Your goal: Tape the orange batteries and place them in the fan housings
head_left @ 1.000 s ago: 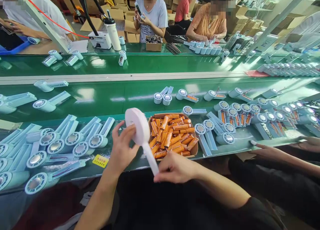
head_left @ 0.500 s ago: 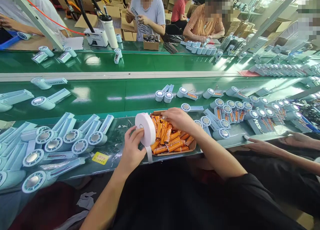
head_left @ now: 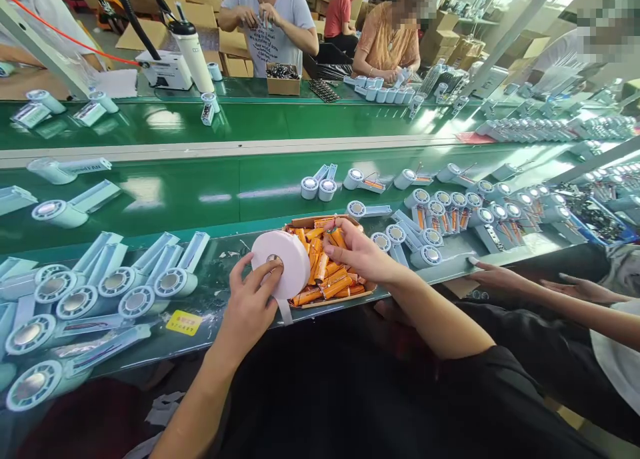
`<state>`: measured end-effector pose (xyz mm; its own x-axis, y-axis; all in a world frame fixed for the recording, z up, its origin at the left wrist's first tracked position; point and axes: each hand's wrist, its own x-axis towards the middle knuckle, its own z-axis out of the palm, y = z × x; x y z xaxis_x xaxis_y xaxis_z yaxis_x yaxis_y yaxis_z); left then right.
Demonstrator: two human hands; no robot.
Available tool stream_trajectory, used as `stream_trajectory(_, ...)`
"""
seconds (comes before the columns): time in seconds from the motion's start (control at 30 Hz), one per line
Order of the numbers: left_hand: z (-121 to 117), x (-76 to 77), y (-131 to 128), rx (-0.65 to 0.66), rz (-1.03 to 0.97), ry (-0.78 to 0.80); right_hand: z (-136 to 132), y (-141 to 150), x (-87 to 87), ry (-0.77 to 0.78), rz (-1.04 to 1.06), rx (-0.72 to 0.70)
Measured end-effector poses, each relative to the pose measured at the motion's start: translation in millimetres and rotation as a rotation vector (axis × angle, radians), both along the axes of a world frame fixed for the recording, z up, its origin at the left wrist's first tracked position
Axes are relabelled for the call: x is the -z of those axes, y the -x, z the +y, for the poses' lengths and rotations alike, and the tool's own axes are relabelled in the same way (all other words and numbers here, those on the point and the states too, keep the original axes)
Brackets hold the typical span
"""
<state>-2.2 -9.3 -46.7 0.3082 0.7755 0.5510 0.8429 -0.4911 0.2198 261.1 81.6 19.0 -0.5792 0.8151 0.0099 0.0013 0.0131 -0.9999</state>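
My left hand [head_left: 253, 299] grips a roll of white tape [head_left: 290, 262], fingers on its near face at the core. A loose strip of tape hangs from the roll's lower edge. Just right of the roll stands an open cardboard box [head_left: 333, 303] full of orange-wrapped cylindrical batteries [head_left: 315, 252]. Over the far right part of the box, my right hand [head_left: 363, 252] is curled, thumb and forefinger around an orange battery [head_left: 339, 238]; the other fingers are partly hidden.
Pale blue fan bodies [head_left: 75, 302] crowd the bench at left; others [head_left: 425, 256] with handles and wires lie at right. A yellow label [head_left: 184, 322] sits near the front edge. Behind runs a green conveyor [head_left: 200, 206]. A co-worker's hand [head_left: 505, 276] rests at the right edge.
The tape roll has turned its flat face more toward me. My right hand's fingers have curled around a battery in the box. The view has shifted slightly to the right.
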Motion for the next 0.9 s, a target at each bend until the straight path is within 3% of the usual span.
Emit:
stream_trajectory(0.1,-3,-1.9,2,-0.003,0.036,0.0,3,-9,-10.9,-0.277,-0.196,-0.016)
stream_trajectory(0.17,-5,-3.1,3,-0.013,0.046,0.03,3,-12,-18.1,-0.384,-0.331,0.019)
stream_trajectory(0.27,-9,-7.1,3,-0.034,0.077,0.062,-1,-11,-21.7,-0.388,-0.439,0.067)
stream_trajectory(0.5,-11,-22.4,0,-0.082,0.22,-0.067,-9,0,-12.7,-0.304,-0.439,0.012)
stream_trajectory(0.63,-6,-29.8,-7,-0.118,0.231,-0.125,-8,10,-4.6,-0.043,-0.162,0.003)
stream_trajectory(0.7,-5,-30.0,-16,-0.2,0.201,-0.175,-14,26,6.6,0.05,0.104,0.183)
stream_trajectory(0.8,-10,-23.0,-36,-0.298,0.136,-0.229,-25,49,26.9,0.088,0.47,0.564)
stream_trajectory(0.9,-17,-13.7,-50,-0.242,0.099,-0.172,-19,45,34.6,0.115,0.605,0.675)
